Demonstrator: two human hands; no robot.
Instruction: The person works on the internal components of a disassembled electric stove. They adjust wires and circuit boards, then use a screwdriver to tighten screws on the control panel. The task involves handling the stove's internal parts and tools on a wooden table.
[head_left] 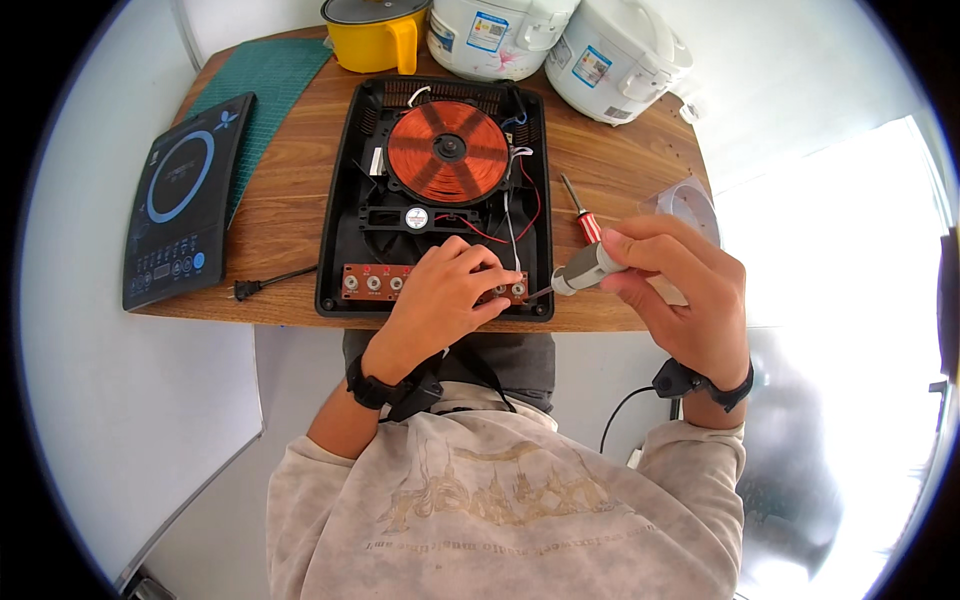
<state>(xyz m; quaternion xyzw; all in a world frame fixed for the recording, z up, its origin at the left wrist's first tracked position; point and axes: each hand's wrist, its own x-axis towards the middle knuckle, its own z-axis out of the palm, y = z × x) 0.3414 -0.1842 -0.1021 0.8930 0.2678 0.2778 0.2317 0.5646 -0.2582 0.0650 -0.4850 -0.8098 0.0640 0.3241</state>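
Note:
An opened induction cooker base (335, 220) lies on the table, its round copper coil (480, 130) exposed. Along its near edge runs a reddish-brown circuit board (374, 282) with several round buttons. My left hand (445, 290) is closed over the board's right part, thumb and fingertips against it, hiding its middle. Held in my right hand (690, 280) is a screwdriver (583, 270) with a grey and white handle. It slants down leftward, its tip at the board's right end. A second screwdriver (589, 227), red and white, lies just beyond my right hand.
The cooker's black glass top panel (185, 200) rests at the left, partly on a green cutting mat (275, 85). A black plug (245, 289) lies near the front edge. A yellow pot (370, 45) and two white rice cookers (490, 35) stand behind. A clear container (690, 205) is at right.

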